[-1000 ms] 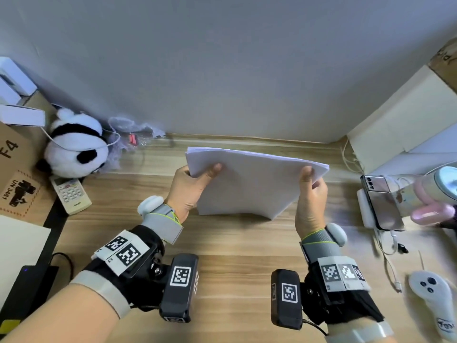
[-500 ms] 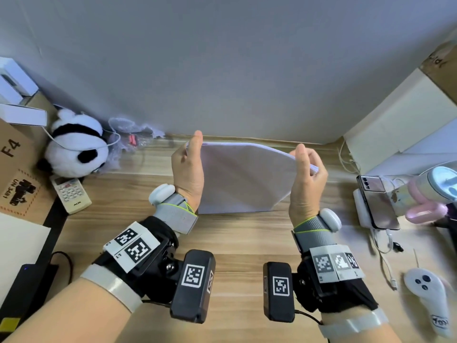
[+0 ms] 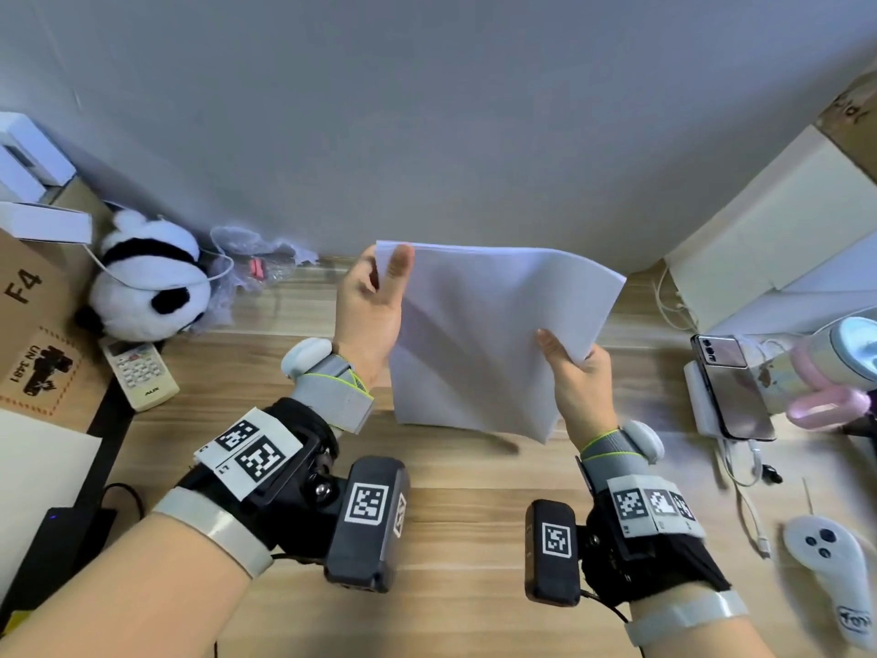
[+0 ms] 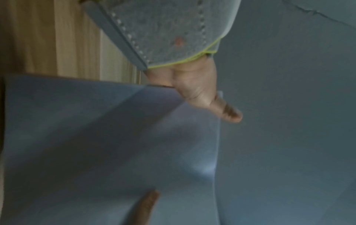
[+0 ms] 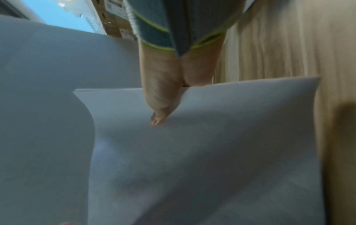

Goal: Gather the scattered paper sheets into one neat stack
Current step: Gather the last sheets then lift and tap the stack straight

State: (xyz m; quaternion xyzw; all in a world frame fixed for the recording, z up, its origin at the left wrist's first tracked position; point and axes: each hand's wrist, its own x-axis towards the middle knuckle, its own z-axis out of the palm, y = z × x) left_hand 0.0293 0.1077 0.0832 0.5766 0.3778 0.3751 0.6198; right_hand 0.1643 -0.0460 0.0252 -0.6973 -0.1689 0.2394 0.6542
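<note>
I hold the sheets (image 3: 493, 344) up off the desk (image 3: 455, 486), tilted toward me in front of the wall (image 3: 427, 111); my left hand (image 3: 368, 315) pinches their upper left corner, thumb on the near face and fingers behind; my right hand (image 3: 581, 387) pinches the right edge lower down, thumb pressed on the front, fingers curled behind; the paper bows between the two grips, and its lower corner hangs just above the wood. In the left wrist view my left thumb (image 4: 221, 109) lies along the top edge of the sheets (image 4: 115, 144), and a fingertip of the other hand shows at the bottom; in the right wrist view my right thumb (image 5: 159, 105) presses the sheets (image 5: 212, 152) at their near edge; both views are blurred. A panda (image 3: 147, 282) and a remote (image 3: 137, 372) sit at far left by a box (image 3: 33, 334); a phone (image 3: 731, 387) and a controller (image 3: 830, 567) lie at right, well apart from the paper.
</note>
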